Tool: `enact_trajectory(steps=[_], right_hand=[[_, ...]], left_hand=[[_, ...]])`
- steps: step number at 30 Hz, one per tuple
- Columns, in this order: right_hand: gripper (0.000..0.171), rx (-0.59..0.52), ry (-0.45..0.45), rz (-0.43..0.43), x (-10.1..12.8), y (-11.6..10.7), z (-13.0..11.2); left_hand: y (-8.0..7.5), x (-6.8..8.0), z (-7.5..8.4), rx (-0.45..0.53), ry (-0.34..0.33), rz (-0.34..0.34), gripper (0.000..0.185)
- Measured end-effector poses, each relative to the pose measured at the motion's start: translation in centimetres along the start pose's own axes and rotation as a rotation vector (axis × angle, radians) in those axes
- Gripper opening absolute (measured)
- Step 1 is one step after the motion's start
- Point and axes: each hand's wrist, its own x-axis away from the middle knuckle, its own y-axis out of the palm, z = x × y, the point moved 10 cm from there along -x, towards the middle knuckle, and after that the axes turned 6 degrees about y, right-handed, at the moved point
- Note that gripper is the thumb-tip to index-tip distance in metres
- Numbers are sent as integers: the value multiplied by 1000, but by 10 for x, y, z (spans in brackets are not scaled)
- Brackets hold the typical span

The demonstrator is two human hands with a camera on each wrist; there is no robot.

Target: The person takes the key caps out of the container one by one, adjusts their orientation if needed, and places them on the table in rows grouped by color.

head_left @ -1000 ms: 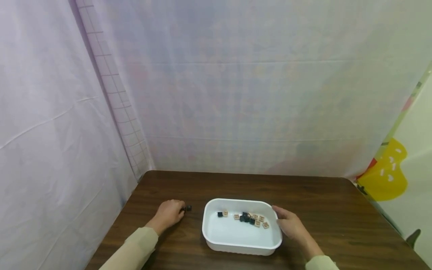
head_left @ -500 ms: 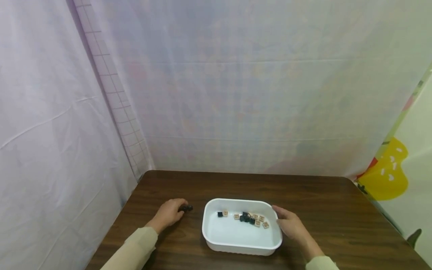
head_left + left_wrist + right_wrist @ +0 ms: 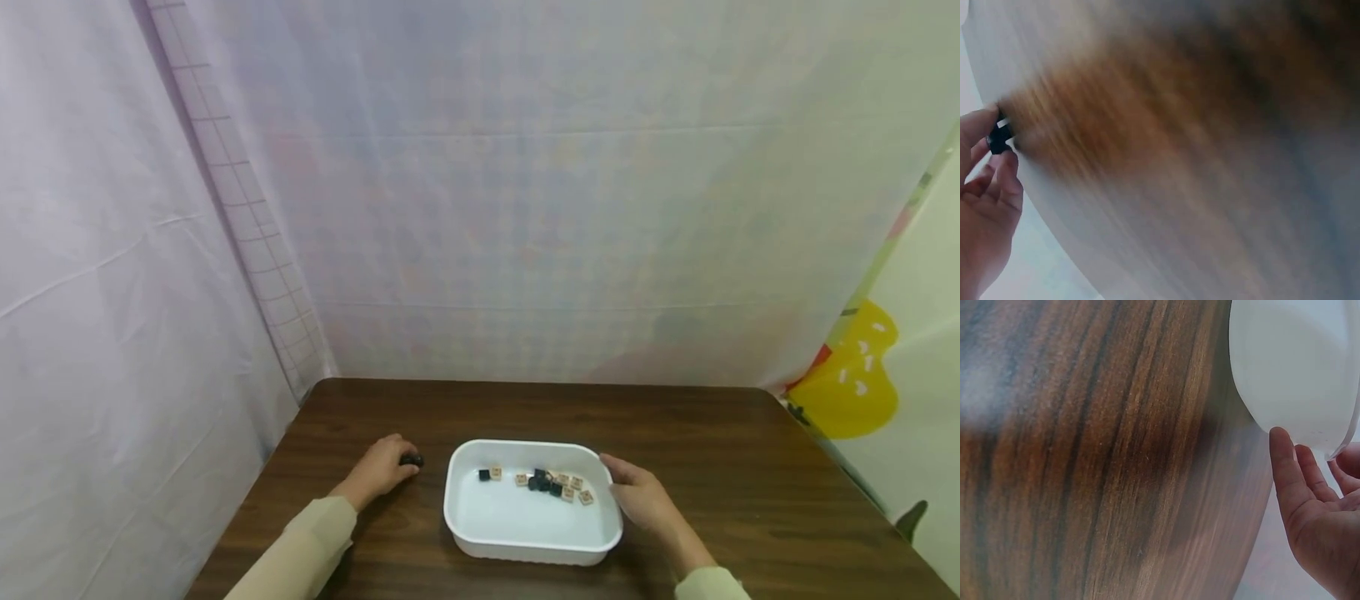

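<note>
With the left hand (image 3: 378,471) pinching the small black piece (image 3: 411,459), lift it cleanly (right hand (image 3: 637,498), fingers relaxed, steadies the white tub (image 3: 525,542)).

Small black piece (image 3: 411,459) on table, left of white tub (image 3: 480,533)

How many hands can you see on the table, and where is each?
2. The left hand pinches a small black piece left of the white tub; the right hand rests against the tub's right side.
</note>
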Motion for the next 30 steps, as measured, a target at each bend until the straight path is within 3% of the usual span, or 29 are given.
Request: enact_trajectory(steps=[7,14,20,30], right_hand=[[55,-21,-11,-11,4,0,-2],[53,11,-21,6,4,0,-3],[54,17,-19,10,4,4,-10],[53,26,-11,25,5,1,-6]], left_hand=[[-2,-2,7,-7,89,-4,19],[-13,2,1,60,23,22,38],[-24,8,-4,108,-48,71,36],[-37,-8,27,121,-3,177,29]])
